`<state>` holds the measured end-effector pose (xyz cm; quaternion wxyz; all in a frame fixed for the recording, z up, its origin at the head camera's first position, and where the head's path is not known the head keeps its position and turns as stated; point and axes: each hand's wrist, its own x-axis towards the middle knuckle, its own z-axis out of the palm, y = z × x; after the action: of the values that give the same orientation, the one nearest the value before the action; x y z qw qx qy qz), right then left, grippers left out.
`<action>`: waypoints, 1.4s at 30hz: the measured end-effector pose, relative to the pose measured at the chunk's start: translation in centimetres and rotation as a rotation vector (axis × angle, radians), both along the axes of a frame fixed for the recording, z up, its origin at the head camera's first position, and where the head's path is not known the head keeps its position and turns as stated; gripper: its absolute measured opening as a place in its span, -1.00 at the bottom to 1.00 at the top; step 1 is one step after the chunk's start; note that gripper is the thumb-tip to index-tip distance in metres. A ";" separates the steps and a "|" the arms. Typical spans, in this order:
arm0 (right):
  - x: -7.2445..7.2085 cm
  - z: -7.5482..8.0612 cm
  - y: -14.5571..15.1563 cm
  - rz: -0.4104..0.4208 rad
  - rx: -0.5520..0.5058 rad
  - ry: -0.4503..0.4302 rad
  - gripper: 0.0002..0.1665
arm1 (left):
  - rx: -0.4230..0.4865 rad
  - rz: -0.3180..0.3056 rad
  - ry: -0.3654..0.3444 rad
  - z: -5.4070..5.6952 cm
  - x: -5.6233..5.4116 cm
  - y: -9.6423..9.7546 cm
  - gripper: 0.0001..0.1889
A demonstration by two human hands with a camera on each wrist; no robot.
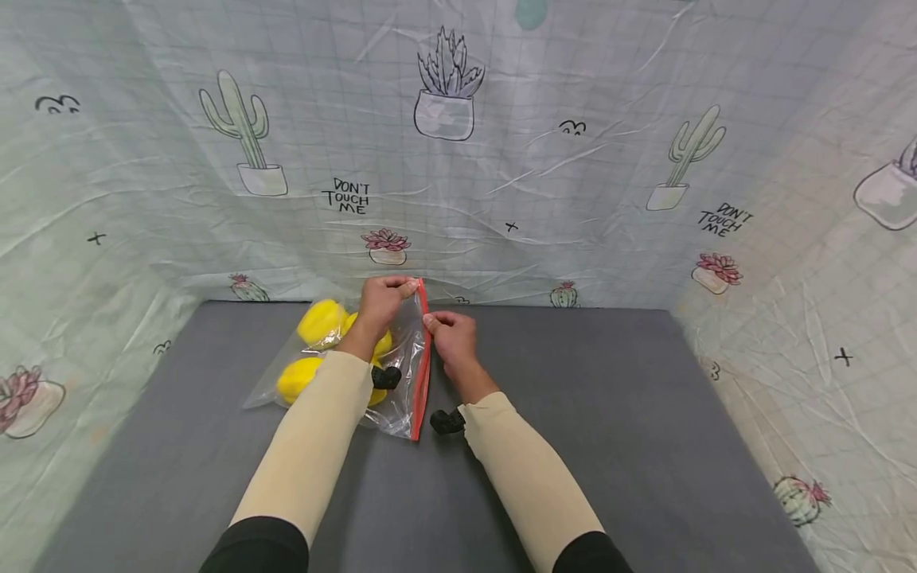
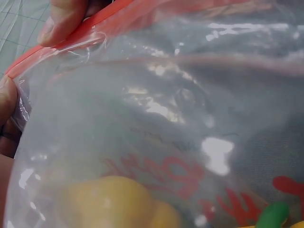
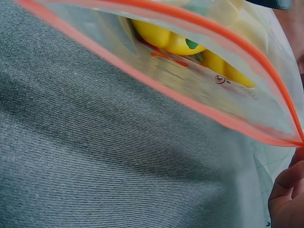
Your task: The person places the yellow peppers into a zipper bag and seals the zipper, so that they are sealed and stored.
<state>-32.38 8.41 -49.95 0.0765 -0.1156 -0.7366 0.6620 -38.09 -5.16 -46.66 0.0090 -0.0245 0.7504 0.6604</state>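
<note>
A clear zip bag (image 1: 404,390) with a red zip strip (image 1: 417,414) along its right edge lies on the dark grey table. Several yellow bell peppers (image 1: 322,322) are inside it. My left hand (image 1: 381,304) pinches the far corner of the strip between thumb and fingers. Closer to me, my right hand (image 1: 454,337) pinches the same strip. In the right wrist view, the bag's mouth gapes between two red edges (image 3: 190,102), with yellow peppers (image 3: 161,38) and a green stem (image 3: 191,43) showing within. Red print (image 2: 180,173) marks the bag in the left wrist view.
The grey table (image 1: 573,430) runs back to a hanging cloth (image 1: 516,183) printed with cacti and lettering, which also encloses both sides. Small black wrist cameras (image 1: 447,422) sit by the cuffs of the beige sleeves (image 1: 530,469).
</note>
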 end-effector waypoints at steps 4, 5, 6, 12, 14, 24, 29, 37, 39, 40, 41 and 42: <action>0.2 -0.1 0.1 0.011 -0.001 -0.017 -0.78 | 0.001 0.005 0.000 0.0 0.0 0.0 -0.64; 0.3 -0.1 0.0 0.010 -0.002 -0.021 -0.77 | 0.004 0.007 0.001 0.0 0.1 0.0 -0.65; 0.4 -0.1 0.0 0.009 -0.003 -0.026 -0.77 | 0.006 0.009 0.004 0.0 0.1 0.0 -0.65; 1.0 -0.1 0.1 0.010 -0.005 -0.046 -0.76 | 0.027 0.016 0.016 0.1 0.2 0.2 -0.65; 1.1 -0.3 0.2 0.013 -0.005 -0.055 -0.75 | 0.027 0.017 0.008 0.0 0.1 0.2 -0.64; 1.8 -0.8 0.4 -0.018 0.000 -0.062 -0.78 | 0.017 0.029 0.012 -0.3 -0.2 0.5 -0.64; 2.1 -0.8 0.3 -0.007 -0.004 -0.085 -0.78 | 0.013 0.049 0.029 -0.4 -0.4 0.3 -0.66; 2.6 -1.0 0.4 0.002 0.006 -0.109 -0.79 | 0.021 0.053 0.014 -0.5 -0.3 0.3 -0.64; 2.8 -1.0 0.4 0.012 0.006 -0.120 -0.79 | 0.023 0.054 0.010 -0.4 -0.3 0.2 -0.64; 2.8 -1.0 0.4 0.016 0.007 -0.119 -0.79 | 0.027 0.054 0.009 -0.4 -0.3 0.2 -0.64; 2.9 -0.9 0.5 0.020 0.004 -0.119 -0.80 | 0.028 0.055 0.010 -0.4 -0.3 0.2 -0.64; 2.9 -0.9 0.5 0.025 0.007 -0.112 -0.79 | 0.030 0.056 0.011 -0.3 -0.3 0.2 -0.65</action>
<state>-29.45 8.89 -50.86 0.0273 -0.1428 -0.7433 0.6530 -38.36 -4.94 -47.00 -0.0131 -0.0417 0.7396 0.6716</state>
